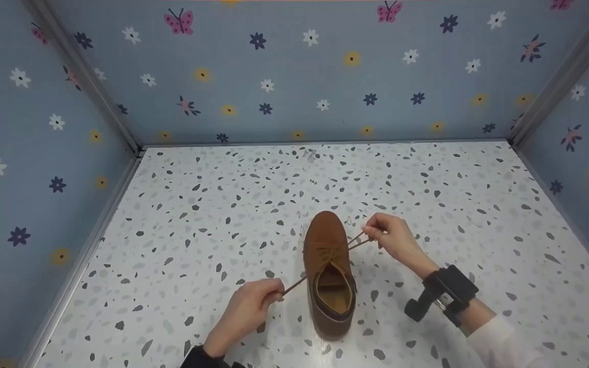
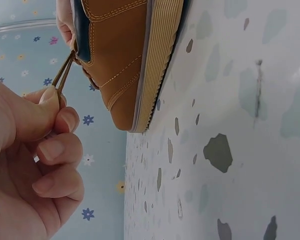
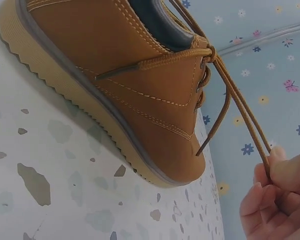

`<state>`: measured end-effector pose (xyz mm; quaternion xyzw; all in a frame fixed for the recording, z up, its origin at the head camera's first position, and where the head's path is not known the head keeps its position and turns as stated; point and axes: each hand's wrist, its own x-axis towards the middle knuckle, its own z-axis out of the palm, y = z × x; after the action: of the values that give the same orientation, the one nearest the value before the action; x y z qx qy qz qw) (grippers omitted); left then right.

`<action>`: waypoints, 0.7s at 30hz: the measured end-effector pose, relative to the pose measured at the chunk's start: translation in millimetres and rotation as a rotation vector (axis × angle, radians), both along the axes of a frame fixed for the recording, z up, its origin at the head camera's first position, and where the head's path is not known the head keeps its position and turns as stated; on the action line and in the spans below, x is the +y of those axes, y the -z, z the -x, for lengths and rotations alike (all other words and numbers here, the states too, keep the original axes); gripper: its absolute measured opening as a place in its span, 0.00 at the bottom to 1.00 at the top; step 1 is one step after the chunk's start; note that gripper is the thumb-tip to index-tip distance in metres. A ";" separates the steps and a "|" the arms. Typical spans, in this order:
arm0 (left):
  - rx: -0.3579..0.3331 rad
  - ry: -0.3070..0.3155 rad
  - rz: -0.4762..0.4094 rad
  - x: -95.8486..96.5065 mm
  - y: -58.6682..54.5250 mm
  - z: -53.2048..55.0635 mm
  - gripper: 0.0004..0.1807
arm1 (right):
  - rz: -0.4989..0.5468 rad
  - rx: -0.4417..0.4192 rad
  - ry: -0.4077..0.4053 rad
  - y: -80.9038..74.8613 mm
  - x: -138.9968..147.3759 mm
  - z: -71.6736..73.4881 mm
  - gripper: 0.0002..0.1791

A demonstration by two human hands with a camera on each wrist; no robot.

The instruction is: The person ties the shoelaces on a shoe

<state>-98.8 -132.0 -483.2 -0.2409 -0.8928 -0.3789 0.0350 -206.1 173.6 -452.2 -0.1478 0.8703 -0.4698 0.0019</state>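
Observation:
A brown leather lace-up shoe (image 1: 326, 229) with a ridged tan sole stands upright on the speckled surface, toe pointing away from me. My left hand (image 1: 248, 305), left of the shoe, pinches a doubled lace (image 2: 65, 77) between thumb and index finger. On the other side, my right hand (image 1: 395, 239) pinches another lace loop (image 3: 245, 116) between thumb and fingertips. Both loops are drawn out taut from a knot (image 3: 211, 52) at the top of the lacing. In the right wrist view, two loose lace ends, one lying along the shoe's side (image 3: 135, 82), hang from the knot.
White speckled terrazzo-look surface (image 1: 212, 214) lies under the shoe. Blue panels with flowers and butterflies (image 1: 294, 61) stand at the back, left and right, joined by grey metal edging (image 1: 90, 76). A black device (image 1: 450, 289) is strapped to my right wrist.

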 end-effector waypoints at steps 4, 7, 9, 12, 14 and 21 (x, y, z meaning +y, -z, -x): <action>-0.027 -0.079 -0.038 4.0 0.3 2.6 0.05 | 0.034 -0.042 -0.047 9.2 4.5 -8.3 0.07; -0.045 -0.114 -0.070 8.9 -0.2 5.9 0.02 | 0.034 -0.100 -0.077 14.1 5.3 -17.4 0.09; -0.047 -0.127 -0.105 12.8 -1.0 8.7 0.03 | 0.024 -0.136 -0.098 14.7 4.2 -22.7 0.10; -0.020 -0.163 -0.168 20.1 -4.3 12.4 0.10 | -0.014 -0.185 -0.111 11.4 0.4 -28.8 0.12; 0.006 -0.177 -0.187 26.5 -7.5 14.8 0.17 | -0.050 -0.211 -0.087 7.1 -2.8 -32.4 0.13; -0.066 -0.127 -0.034 53.1 -16.2 21.3 0.34 | -0.098 -0.172 -0.034 -5.3 -15.9 -48.2 0.30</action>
<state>-120.1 -79.0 -467.0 -0.1708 -0.9003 -0.3990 0.0338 -157.9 157.7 -446.8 -0.1214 0.8863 -0.4373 0.0917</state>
